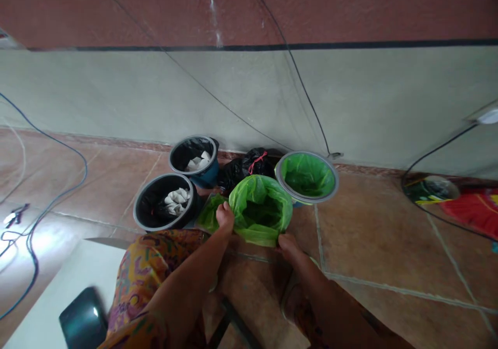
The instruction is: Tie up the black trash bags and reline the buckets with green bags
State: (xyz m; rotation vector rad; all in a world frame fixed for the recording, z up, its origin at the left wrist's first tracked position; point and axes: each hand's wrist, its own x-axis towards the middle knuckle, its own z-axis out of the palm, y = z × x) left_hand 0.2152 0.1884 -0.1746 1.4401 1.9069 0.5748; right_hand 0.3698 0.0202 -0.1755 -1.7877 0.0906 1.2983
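Note:
A light green trash bag [249,232] lines a round bin in front of me, its mouth spread wide and its edge folded over the rim, so the bin itself is hidden. At the left side of the mouth, my left hand [225,216] is closed on the bag's edge; loose green plastic [210,211] hangs beside it. My right hand [288,245] pinches the near right edge of the same bag. Just behind to the right stands another bin [335,180] with a grey rim and a green liner.
Two black-lined bins, a nearer one [136,211] and a farther one [171,154], hold crumpled white paper on the left. A black bag [245,167] with a red tie lies by the wall [241,95]. Cables [83,170] cross the left floor; a red item [472,211] lies right.

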